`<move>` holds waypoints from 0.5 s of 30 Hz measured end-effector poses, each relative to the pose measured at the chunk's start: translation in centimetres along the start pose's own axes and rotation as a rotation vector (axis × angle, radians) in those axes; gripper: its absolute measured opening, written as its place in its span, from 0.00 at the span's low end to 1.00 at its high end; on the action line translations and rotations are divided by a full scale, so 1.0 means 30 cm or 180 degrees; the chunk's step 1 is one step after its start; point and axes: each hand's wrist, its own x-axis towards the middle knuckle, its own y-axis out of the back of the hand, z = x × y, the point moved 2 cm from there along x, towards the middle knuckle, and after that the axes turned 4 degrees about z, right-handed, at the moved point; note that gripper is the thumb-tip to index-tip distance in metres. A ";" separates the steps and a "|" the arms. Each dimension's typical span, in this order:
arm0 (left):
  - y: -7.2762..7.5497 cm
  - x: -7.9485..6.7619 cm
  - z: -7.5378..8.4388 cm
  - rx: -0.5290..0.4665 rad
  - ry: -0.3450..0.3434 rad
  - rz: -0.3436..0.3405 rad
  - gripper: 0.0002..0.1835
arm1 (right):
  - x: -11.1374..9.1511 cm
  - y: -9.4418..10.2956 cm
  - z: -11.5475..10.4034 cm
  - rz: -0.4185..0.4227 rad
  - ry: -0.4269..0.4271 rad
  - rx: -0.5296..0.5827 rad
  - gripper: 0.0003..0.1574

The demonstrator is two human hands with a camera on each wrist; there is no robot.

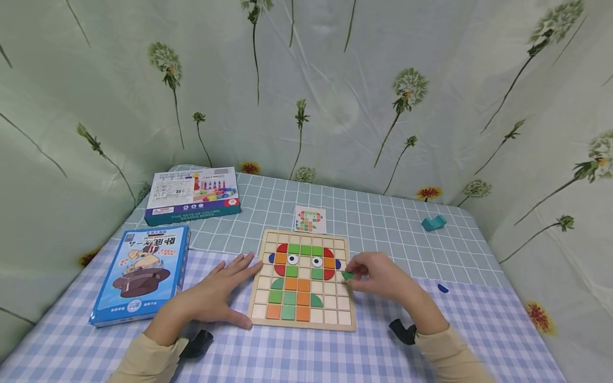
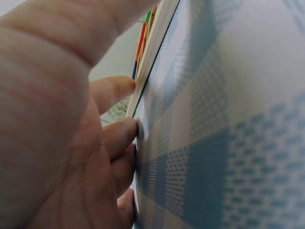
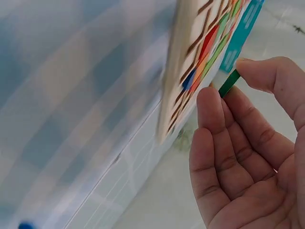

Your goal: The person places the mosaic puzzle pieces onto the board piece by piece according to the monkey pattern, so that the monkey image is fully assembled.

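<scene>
A wooden grid board [image 1: 330, 242] lies in the middle of the table, with red, green, orange and blue tiles forming a figure with two round eyes. At the board's left edge my left hand [image 1: 216, 290] is spread, fingers straight, fingertip and thumb against the frame; in the left wrist view its fingers [image 2: 114, 93] touch the board's side. My right hand [image 1: 383, 274] pinches a green tile [image 3: 229, 83] between thumb and finger, just over the board's right edge. The tile's full shape is partly hidden by the fingers.
Behind the board lies a pattern card [image 1: 310, 219] with a similar figure. Two game boxes, a blue one [image 1: 141, 274] and a teal-edged one [image 1: 191, 195], lie at left. At right are a small dark blue piece [image 1: 442, 288] and a teal block [image 1: 433, 223].
</scene>
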 end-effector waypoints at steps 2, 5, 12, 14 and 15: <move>0.000 0.001 -0.002 0.0000 0.0004 0.0001 0.68 | 0.010 -0.018 -0.029 -0.0035 0.0095 0.0050 0.08; -0.001 0.002 -0.004 0.0005 0.0013 -0.0001 0.68 | 0.026 -0.051 -0.073 -0.0068 0.0254 0.0097 0.09; 0.001 0.002 -0.001 -0.0023 0.0047 -0.0017 0.68 | 0.060 -0.137 -0.190 -0.0187 0.0592 0.0136 0.08; 0.002 0.001 0.000 -0.0029 0.0031 -0.0022 0.68 | 0.067 -0.162 -0.225 -0.0222 0.0621 0.0138 0.08; 0.003 0.001 0.000 -0.0032 0.0022 -0.0021 0.68 | 0.070 -0.174 -0.242 -0.0242 0.0608 0.0131 0.09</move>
